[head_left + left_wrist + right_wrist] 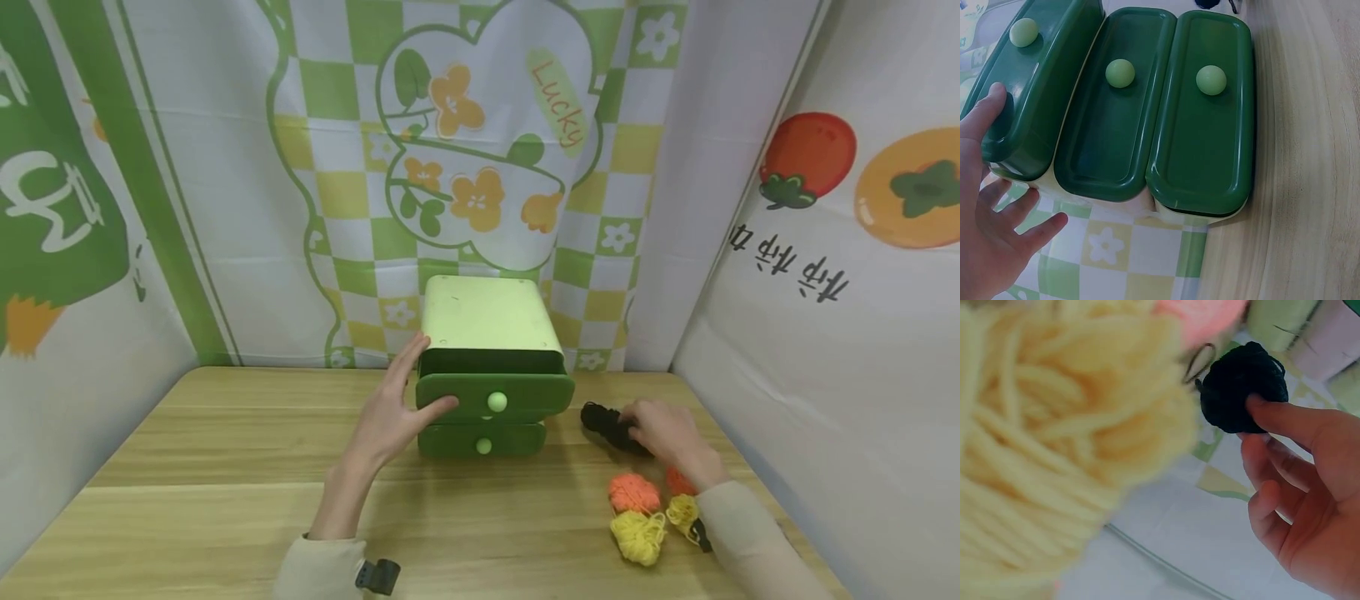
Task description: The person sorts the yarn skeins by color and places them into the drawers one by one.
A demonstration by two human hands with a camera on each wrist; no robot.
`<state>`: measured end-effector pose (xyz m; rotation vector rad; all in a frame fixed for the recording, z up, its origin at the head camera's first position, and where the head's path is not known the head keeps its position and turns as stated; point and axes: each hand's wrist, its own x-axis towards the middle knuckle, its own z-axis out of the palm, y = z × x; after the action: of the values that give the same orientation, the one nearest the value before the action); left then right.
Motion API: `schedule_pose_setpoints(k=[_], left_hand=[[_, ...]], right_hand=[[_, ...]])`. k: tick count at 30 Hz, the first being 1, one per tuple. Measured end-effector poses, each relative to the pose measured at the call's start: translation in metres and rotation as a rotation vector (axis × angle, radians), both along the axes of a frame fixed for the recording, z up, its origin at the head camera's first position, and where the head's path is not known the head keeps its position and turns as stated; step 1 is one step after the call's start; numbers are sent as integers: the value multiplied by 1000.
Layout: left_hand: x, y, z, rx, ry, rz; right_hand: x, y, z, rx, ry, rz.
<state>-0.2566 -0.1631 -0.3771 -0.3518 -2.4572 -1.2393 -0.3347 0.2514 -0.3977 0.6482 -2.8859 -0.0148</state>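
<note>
Yellow yarn (1066,425) lies near the right hand (663,427) pinching black yarn (1238,384)

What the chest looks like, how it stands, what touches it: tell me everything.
The chest stands upright on the table. Its pale green body has rounded corners and looks like smooth plastic. Three dark green drawer fronts each bear a round pale green knob. The top drawer is pulled out, its dark inside partly showing; the lower two look shut. The left hand has its thumb on the top drawer's front.
</note>
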Motion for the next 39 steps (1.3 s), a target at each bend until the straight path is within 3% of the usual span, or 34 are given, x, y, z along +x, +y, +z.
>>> schedule_pose_setpoints(k=[11, 19, 35, 39], left_hand=[[0, 1, 0, -8, 3, -3], [-1, 2, -1, 3, -10, -4], [-2, 0, 0, 7, 3, -4], [-1, 0, -1, 10, 3, -5]], right_hand=[[8, -10, 26, -95, 105, 54], [14, -15, 37, -100, 301, 93], [28, -39, 85, -212, 365, 155], [28, -42, 93, -244, 432, 170]])
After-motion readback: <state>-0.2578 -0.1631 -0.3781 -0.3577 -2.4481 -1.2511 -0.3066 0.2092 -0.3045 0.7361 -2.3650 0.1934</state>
